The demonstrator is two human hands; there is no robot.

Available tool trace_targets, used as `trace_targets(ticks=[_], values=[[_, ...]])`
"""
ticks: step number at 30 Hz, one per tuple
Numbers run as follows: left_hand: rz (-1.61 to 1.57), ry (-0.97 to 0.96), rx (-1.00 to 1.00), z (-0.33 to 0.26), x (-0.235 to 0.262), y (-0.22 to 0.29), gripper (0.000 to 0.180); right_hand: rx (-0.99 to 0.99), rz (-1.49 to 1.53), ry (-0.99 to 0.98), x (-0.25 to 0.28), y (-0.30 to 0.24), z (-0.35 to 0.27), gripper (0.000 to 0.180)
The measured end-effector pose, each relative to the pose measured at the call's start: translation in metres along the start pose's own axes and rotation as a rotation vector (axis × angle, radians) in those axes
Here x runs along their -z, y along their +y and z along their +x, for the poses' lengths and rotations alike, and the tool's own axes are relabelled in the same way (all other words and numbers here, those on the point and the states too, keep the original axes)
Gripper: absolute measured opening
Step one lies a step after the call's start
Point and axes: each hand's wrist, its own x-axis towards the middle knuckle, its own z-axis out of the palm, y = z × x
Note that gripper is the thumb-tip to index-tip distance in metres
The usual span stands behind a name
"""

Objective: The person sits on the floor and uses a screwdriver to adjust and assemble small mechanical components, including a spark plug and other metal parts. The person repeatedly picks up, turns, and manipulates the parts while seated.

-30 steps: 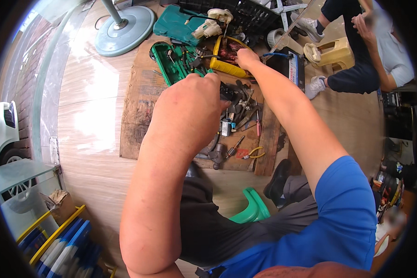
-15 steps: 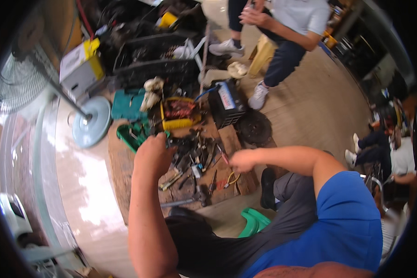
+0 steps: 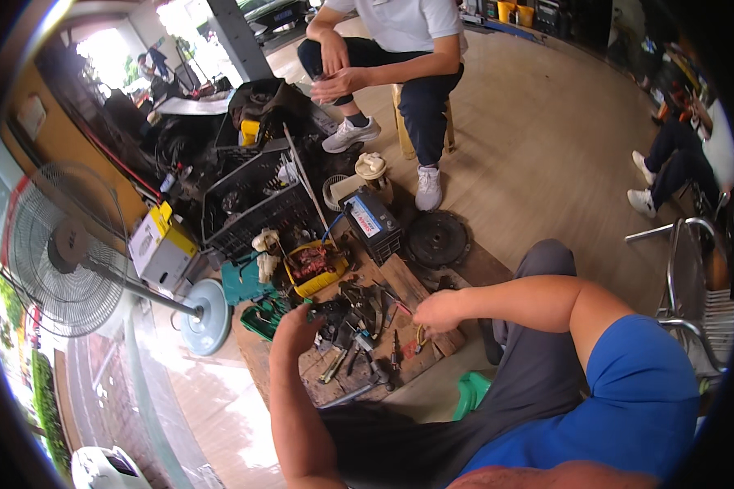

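Hand tools (image 3: 362,341) lie in a loose, overlapping spread on a brown work board (image 3: 257,363), between my left hand (image 3: 299,330) and right hand (image 3: 438,312). Left fingers: bent, tips mostly hidden, near the green tool case (image 3: 259,323); I cannot tell their opening or whether they hold anything. Right fingers: curled downward at the yellow-handled pliers (image 3: 420,336); I cannot confirm a grip from this view.

Handling: I would grip tools singly by the handle and lift straight up, since crossed pieces are likely to drag their neighbours. Keep the left wrist from screening the spread.

Edges: a yellow container (image 3: 318,286) and a black battery (image 3: 373,224) bound the far side; a black disc (image 3: 438,239) lies beyond the right hand. A hammer (image 3: 378,374) rests near the board's near edge, where a nudge could push it off. Room: overhead approach looks best; the raised leg (image 3: 538,334) limits low movement rightward.
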Motion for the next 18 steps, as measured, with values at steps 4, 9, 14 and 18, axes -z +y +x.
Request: trace_targets(ticks=[4, 9, 14, 18], values=[[-0.057, -0.002, 0.007, -0.003, -0.007, 0.026, 0.047, 0.092, -0.014, -0.015, -0.015, 0.006, -0.013, 0.037], [-0.025, -0.037, 0.027, -0.004, -0.013, 0.016, 0.049, -0.014, -0.092, -0.064, -0.016, 0.033, -0.012, 0.032], [-0.035, -0.077, 0.085, -0.007, -0.015, 0.005, 0.049, 0.041, -0.046, 0.094, -0.004, 0.032, -0.022, 0.028], [0.024, -0.095, 0.105, -0.017, -0.029, -0.016, 0.050, 0.103, -0.079, 0.008, 0.000, 0.018, -0.018, 0.028]])
